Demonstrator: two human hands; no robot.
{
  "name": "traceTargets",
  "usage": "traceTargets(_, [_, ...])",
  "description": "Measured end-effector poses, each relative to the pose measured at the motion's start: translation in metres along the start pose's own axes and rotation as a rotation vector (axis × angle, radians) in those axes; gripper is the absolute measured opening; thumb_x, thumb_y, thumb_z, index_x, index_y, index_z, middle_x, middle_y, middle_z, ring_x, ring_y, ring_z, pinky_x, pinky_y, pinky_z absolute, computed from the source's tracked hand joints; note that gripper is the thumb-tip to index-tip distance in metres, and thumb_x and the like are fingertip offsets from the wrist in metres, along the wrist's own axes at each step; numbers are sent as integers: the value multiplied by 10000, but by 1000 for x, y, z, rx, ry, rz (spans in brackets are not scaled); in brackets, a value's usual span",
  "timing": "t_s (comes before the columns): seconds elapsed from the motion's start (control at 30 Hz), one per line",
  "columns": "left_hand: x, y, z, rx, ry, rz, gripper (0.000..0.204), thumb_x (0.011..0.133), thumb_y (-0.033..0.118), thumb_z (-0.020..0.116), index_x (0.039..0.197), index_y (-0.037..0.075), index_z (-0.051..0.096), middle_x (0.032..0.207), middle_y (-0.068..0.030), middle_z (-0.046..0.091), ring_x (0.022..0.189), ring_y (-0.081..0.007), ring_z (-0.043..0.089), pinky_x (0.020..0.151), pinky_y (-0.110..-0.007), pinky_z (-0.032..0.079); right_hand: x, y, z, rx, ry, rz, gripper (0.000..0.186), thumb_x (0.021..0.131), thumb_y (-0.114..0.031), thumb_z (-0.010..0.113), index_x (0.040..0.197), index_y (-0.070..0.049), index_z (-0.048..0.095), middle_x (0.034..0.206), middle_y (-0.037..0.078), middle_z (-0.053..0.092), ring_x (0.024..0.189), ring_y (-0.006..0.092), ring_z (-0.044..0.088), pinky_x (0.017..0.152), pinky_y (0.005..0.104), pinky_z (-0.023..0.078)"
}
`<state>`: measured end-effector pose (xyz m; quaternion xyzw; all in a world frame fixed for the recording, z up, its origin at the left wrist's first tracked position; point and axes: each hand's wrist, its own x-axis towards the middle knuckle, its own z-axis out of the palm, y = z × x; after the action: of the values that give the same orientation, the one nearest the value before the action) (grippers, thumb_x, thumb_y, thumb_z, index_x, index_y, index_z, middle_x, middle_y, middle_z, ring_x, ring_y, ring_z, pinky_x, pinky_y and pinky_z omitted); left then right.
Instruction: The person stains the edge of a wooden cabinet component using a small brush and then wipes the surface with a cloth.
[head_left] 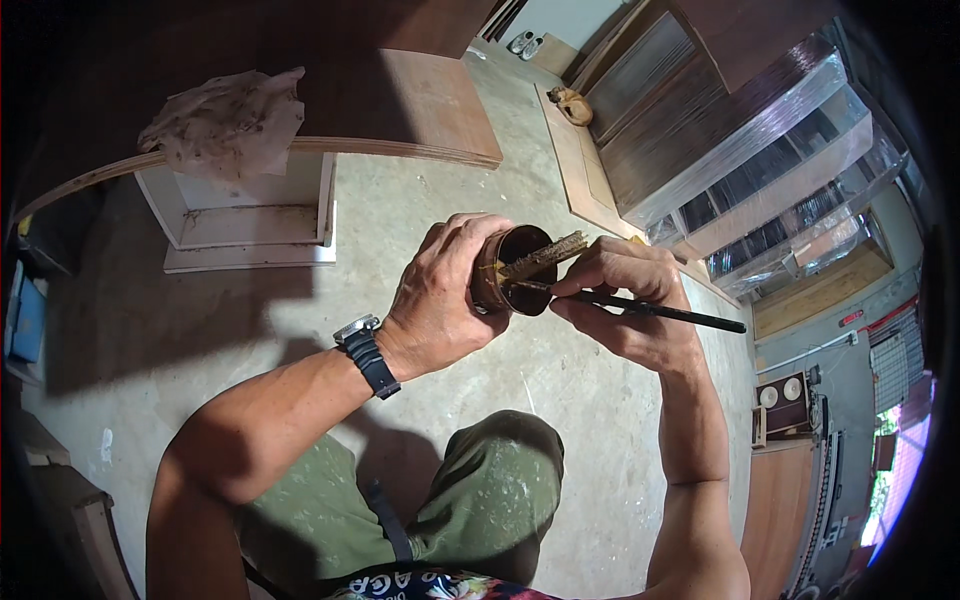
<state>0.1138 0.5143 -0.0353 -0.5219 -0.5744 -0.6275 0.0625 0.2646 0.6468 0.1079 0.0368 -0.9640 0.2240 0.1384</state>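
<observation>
My left hand [438,282] is wrapped around a small brown-stained can [488,272], tilted so its dark mouth faces right. A rough, crusted stick [548,256] pokes out of the can's opening. Between the fingers and thumb of my right hand [637,298] is a thin black brush [690,315] with a long handle. Its front end reaches into the can's mouth, so the tip is hard to see. What lies deeper inside the can is hidden in shadow.
A stained cloth [228,122] drapes over the edge of a wooden panel [440,100], above a white drawer-like box [250,215]. Plastic-wrapped furniture [735,130] stands at the far right. A dog [571,106] lies on a board beside it. Shoes [525,44] sit farther back.
</observation>
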Motion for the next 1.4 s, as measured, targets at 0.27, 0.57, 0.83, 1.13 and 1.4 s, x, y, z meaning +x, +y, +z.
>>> traceTargets(0.27, [-1, -3, -2, 10, 15, -20, 738, 663, -6, 866, 1338, 32, 568, 1215, -147, 652, 1148, -342, 649, 988, -431, 535, 1, 0, -2, -107, 80, 12, 139, 798, 3, 829, 909, -30, 753, 820, 58, 717, 676, 145, 647, 578, 302, 485])
traceTargets(0.57, [0, -7, -2, -12, 39, -10, 737, 674, 0, 863, 1344, 28, 557, 1217, -154, 653, 1145, -346, 651, 991, -436, 535, 3, -3, 0, -135, 122, -112, 173, 776, 62, 789, 907, -38, 736, 834, 60, 676, 694, 186, 644, 587, 324, 492])
traceTargets(0.83, [-1, -5, -4, -26, 50, -41, 726, 680, 23, 872, 1337, 22, 562, 1218, -160, 657, 1144, -352, 659, 994, -434, 543, 0, -9, -3, -104, 29, -13, 327, 691, 155, 733, 888, -97, 804, 906, 33, 679, 862, 181, 676, 718, 335, 534])
traceTargets(1.13, [-5, -14, -2, -89, 47, -104, 675, 678, 55, 805, 1315, 26, 583, 1253, -196, 647, 1175, -413, 613, 1042, -472, 499, 4, -16, -27, -171, 286, -262, 219, 751, 93, 773, 927, -7, 689, 880, 116, 692, 746, 239, 692, 681, 345, 551])
traceTargets(1.4, [-6, -24, 5, 7, 41, -138, 718, 668, 102, 869, 1310, -7, 566, 1224, -197, 654, 1164, -375, 643, 1033, -444, 528, 18, -27, -78, -322, 604, -708, 270, 829, 58, 779, 1080, 31, 684, 919, 209, 733, 826, 312, 733, 802, 440, 585])
